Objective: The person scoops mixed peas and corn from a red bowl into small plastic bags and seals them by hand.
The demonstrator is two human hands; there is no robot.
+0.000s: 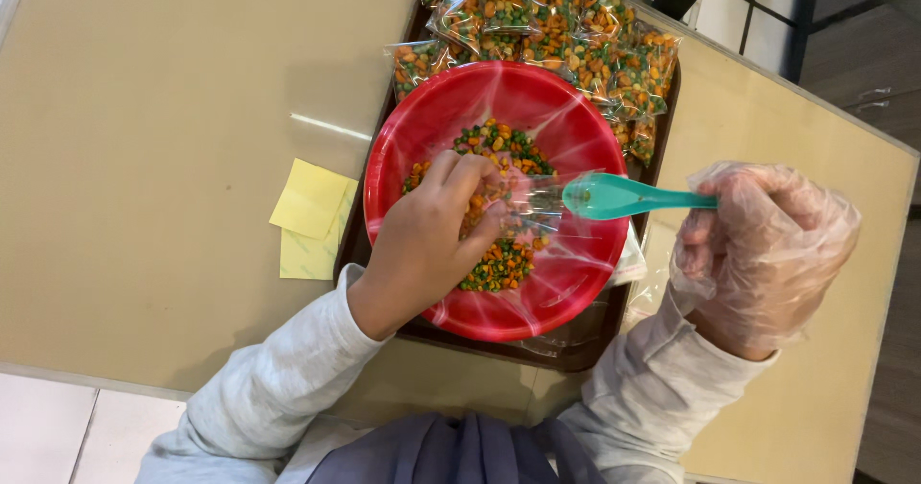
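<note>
Left hand [436, 225] pinches a small clear bag [528, 201] open over the red bowl [576, 283]; gloved right hand [763, 254] grips the teal spoon [624, 196], filling it with snack mix [499, 263]. Next scoop needs steady aim.

Bright overhead light, sharp, slight glare

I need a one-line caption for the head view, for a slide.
Left hand holds a clear bag over a red bowl of mixed snack; gloved right hand holds a teal spoon.
</note>
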